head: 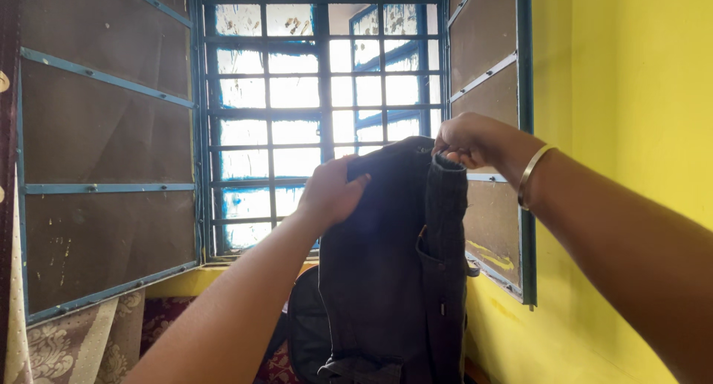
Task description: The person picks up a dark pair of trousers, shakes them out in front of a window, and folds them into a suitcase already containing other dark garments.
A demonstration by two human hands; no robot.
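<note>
I have the dark jeans (394,265) hanging in the air in front of the barred window (319,109), and they look soft, limp and fairly heavy, so I judge the thick waistband at the top the surest place to hold. My right hand (468,140) is pinched shut on the top edge at the garment's upper right, while my left hand (332,193) is closed on the cloth at its upper left, the legs drooping below both.
</note>
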